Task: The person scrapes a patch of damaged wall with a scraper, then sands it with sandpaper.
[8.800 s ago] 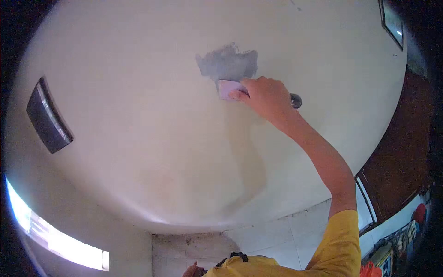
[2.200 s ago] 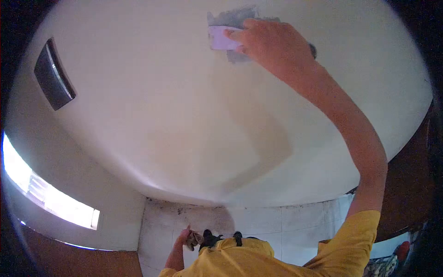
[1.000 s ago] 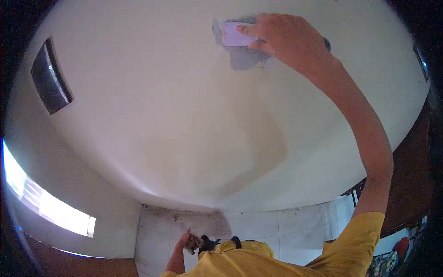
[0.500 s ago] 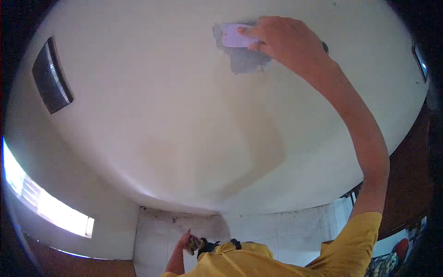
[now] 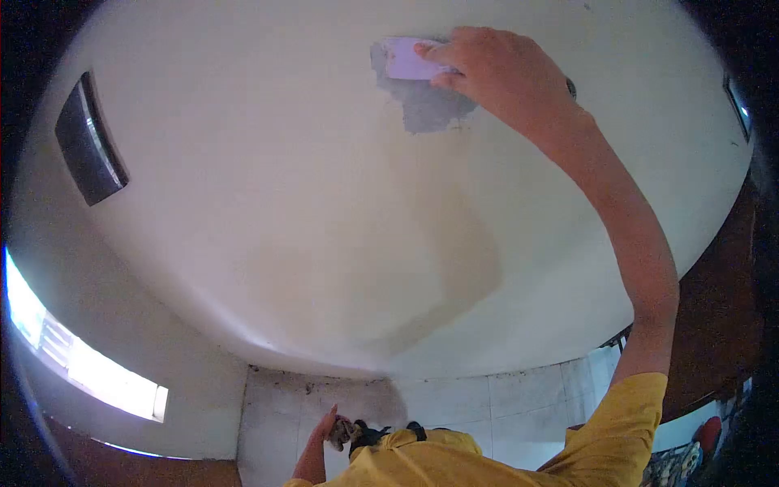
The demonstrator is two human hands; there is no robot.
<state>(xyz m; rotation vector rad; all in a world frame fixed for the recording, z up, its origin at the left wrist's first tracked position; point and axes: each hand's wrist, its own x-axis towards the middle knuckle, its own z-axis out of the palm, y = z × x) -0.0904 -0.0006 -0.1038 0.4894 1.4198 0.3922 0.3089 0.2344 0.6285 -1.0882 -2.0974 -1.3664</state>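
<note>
Right hand: the right hand (image 5: 495,73) is raised to the ceiling (image 5: 268,203) at about 12 o'clock in the view, and is closed around a putty knife (image 5: 408,59); the fingertips (image 5: 430,53) are pressed on the back of the pale blade, and the dark handle end is just seen past the wrist.

Putty knife: the blade is laid flat against the ceiling, at the upper edge of the grey filler patch (image 5: 426,101), which it touches.

Filler patch: a ragged grey smear is seen directly below the blade, toward 6 o'clock from it; its edges are uneven, and a faint yellowish stain is spread further down the ceiling.

Left hand: the left hand (image 5: 334,426) is held low at 6 o'clock, near the chest; it appears curled on something small and dark, but what is held cannot be told.

Surroundings: a dark ceiling fixture (image 5: 85,138) is set at 9 o'clock, well apart from the patch; a bright window strip (image 5: 81,369) lies at 8 o'clock; a yellow sleeve (image 5: 625,430) is seen at 5 o'clock.

Risk: ridges or gouges could be left in the wet filler if the blade is tilted onto a corner or pressed unevenly; filler could be dropped from overhead if too much is carried; the grip could be weakened by the fully stretched arm.
</note>
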